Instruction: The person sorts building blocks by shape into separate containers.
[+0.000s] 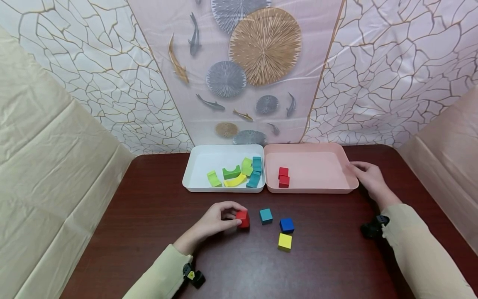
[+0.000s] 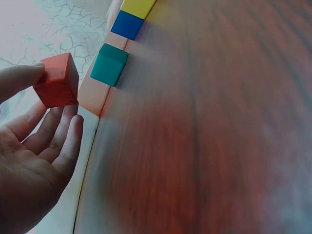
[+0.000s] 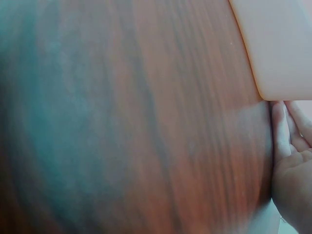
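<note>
"Where does the red cube point(image 1: 243, 219) sit?"

"At three o'clock of the left hand point(image 1: 216, 218), pinched between thumb and fingers. Whether it touches the tabletop point(image 1: 317, 270), I can't tell."

"Which relation matters most?"

"I'd judge cube to pink tray point(image 1: 313, 166): the tray lies at two o'clock from the fingers, its long axis running nine to three. Two red blocks point(image 1: 284, 177) rest inside, towards eight."

"Anything near the cube?"

"A teal cube point(image 1: 266, 216) at three, and beyond it a blue cube point(image 1: 287, 225), with a yellow cube point(image 1: 285, 242) at four."

"And the right hand point(image 1: 373, 182)?"

"Farther from the red cube, touching the tray's three o'clock end. I can't tell if those fingers grip the rim."

"Any labels?"

"No brand or writing I can read; only dark specks on the red cube in the left wrist view."
</note>
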Available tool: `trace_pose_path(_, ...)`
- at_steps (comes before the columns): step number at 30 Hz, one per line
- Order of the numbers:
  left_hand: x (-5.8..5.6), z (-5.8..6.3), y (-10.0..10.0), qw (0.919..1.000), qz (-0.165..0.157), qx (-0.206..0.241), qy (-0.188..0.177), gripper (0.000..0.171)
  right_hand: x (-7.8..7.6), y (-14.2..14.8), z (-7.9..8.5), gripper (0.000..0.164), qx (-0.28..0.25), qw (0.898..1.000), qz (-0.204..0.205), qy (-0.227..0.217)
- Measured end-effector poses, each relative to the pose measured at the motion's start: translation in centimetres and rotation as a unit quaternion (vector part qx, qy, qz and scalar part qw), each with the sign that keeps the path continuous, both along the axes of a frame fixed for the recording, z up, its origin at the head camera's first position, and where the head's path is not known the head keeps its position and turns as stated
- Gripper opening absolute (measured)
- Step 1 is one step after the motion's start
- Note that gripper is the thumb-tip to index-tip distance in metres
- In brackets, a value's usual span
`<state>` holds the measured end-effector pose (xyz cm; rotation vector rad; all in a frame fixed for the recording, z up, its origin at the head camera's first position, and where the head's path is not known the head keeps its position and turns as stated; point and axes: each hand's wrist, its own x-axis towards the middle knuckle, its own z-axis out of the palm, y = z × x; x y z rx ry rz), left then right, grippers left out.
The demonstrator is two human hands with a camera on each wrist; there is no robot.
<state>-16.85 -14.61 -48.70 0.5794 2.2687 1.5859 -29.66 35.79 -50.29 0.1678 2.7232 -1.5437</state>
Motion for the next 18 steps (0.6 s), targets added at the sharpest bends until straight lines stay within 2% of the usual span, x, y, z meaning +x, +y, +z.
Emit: trace_pose_path(18, -0.9, -0.1, 2.3, 0.9995, 0.016, 0.026, -0.013, 0.034, 0.0, 0.0, 0.0, 0.073, 0.004, 1.000, 0.000, -0.007)
